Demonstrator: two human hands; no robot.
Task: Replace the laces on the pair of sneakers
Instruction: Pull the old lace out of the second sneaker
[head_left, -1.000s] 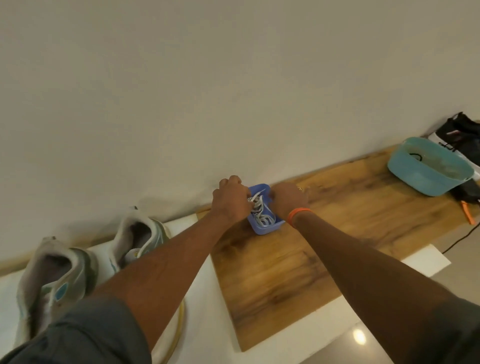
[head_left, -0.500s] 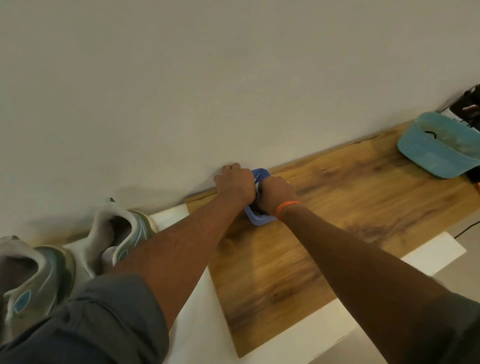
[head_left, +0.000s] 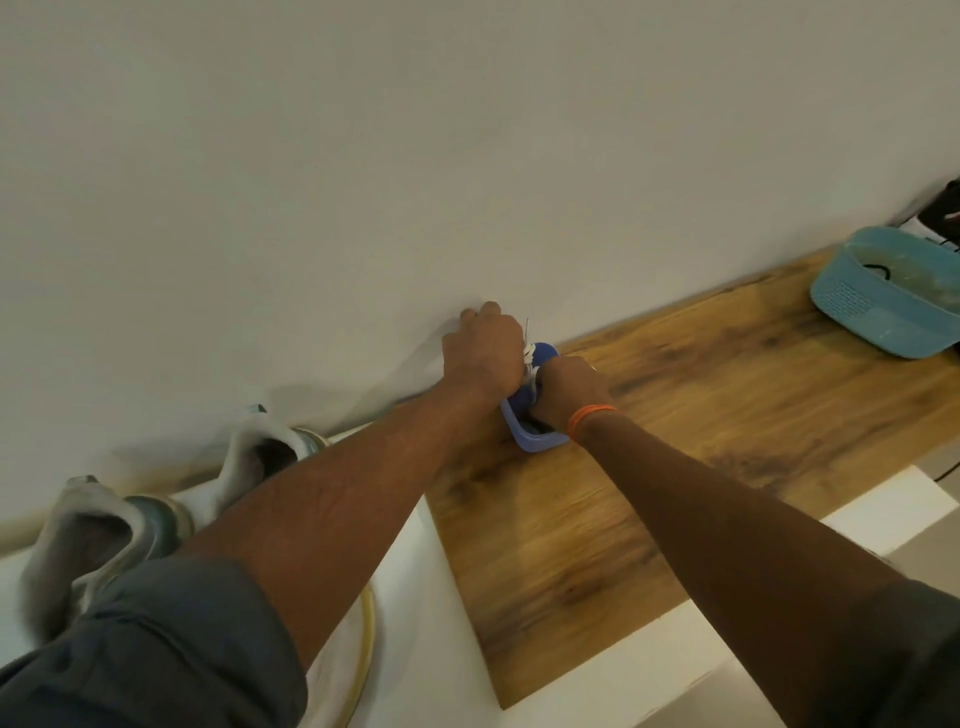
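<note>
Hands, left (head_left: 485, 358) and right (head_left: 569, 387), both curl around white laces (head_left: 529, 354) over a blue tray (head_left: 537, 441) (sneakers (head_left: 156, 514) well left).

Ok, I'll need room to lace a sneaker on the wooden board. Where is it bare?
Bare wood runs between the small blue tray and the teal plastic basket, and toward the board's near edge. It is crowded at the tray, where both hands work.

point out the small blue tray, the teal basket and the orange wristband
small blue tray (head_left: 537, 443), head view, near rim
teal basket (head_left: 857, 306), head view, front wall
orange wristband (head_left: 589, 417), head view, band on right wrist
</note>
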